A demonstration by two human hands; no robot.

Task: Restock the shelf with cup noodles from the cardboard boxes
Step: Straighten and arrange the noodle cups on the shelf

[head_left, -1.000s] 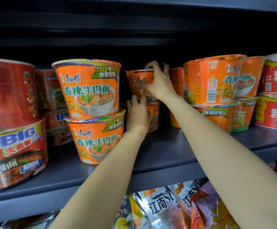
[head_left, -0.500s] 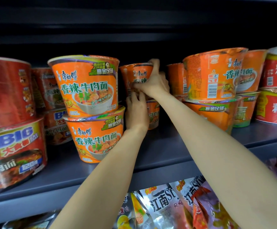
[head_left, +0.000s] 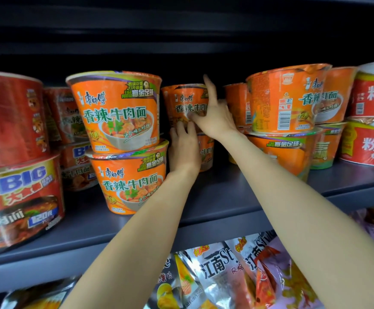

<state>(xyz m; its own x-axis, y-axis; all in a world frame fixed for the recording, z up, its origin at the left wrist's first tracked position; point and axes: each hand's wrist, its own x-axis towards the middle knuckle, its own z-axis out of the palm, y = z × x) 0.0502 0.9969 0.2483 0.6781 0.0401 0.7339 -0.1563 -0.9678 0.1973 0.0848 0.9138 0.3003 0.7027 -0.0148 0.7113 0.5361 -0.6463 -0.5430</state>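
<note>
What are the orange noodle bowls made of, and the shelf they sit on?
The orange noodle bowls look like paper or foam wrapped in shiny plastic film; it glints and wrinkles at the rims. The shelf looks like grey painted metal, smooth and matte, though I can't be sure.

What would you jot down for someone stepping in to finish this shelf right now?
Left hand: flat against the lower back cup, steadying it.
Right hand: fingers spread on the upper back cup, not gripping.
Both cups sit stacked deep on the grey shelf, between the front-left orange stack and the right stack.
Left: fill the open space in front. Cardboard boxes are out of view.
</note>
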